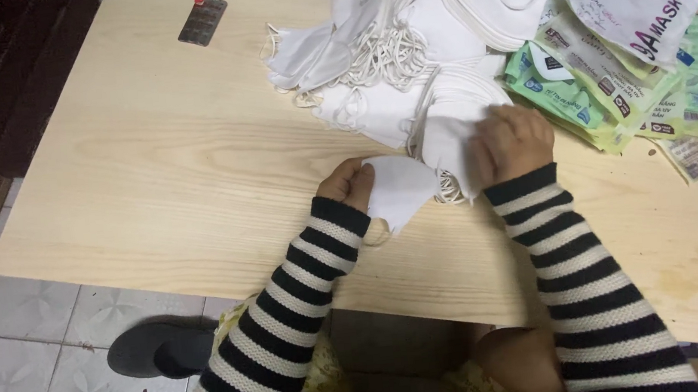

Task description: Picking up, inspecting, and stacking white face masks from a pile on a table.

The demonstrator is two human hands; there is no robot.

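Near the centre of the frame we held a white mask in our left hand, fingers closed along its left edge so the cloth lay spread toward the right. Our right hand was curled over the near edge of the pile of white masks, pinching what looked like the next piece, though we could not tell how firmly. The pile, tangled with ear loops, filled the upper middle of the wooden table, close enough for us to reach. To the right, green and white printed packets lay fanned in a stack. A dark blister strip sat apart at the upper left. A dark shoe showed on the tiled floor at lower left.
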